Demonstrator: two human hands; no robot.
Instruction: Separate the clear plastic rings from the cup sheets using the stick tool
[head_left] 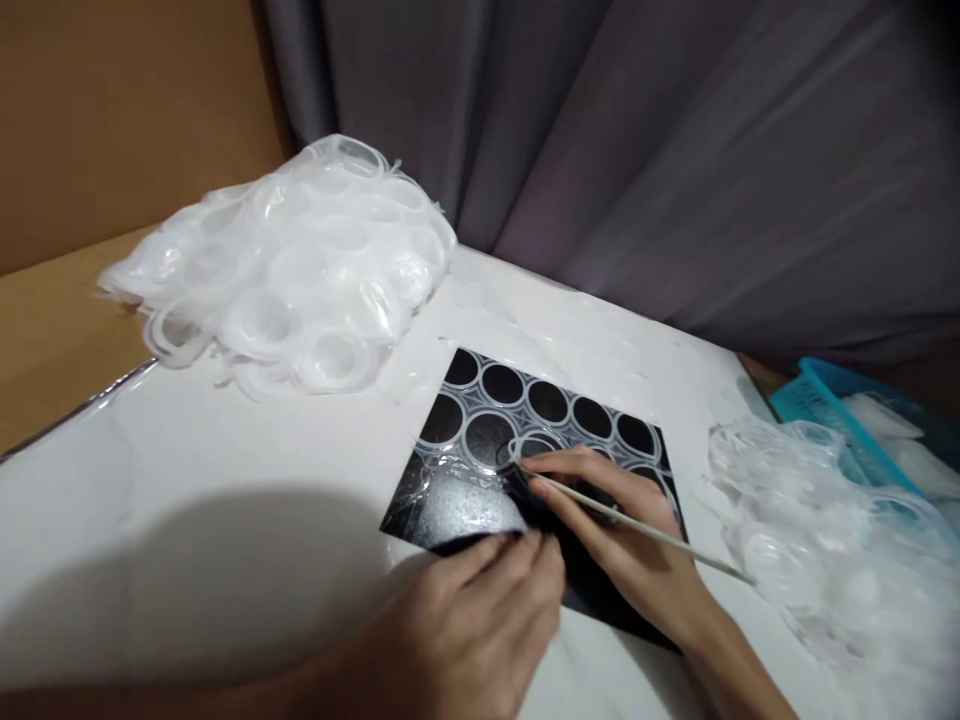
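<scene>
A black tray (570, 405) with rows of round wells lies on the white table (225, 500). My right hand (622, 530) rests on it, fingers pinched round a thin stick (652, 528) whose tip touches a clear plastic ring (536, 447) over one well. My left hand (465, 625) presses the tray's near edge, fingers curled together; whether it holds anything I cannot make out.
A big heap of clear plastic rings (292, 275) sits at the back left. A smaller heap (817, 520) lies at the right, beside a blue basket (825, 400). A grey curtain (637, 140) hangs behind the table. Wooden surface (52, 330) at left.
</scene>
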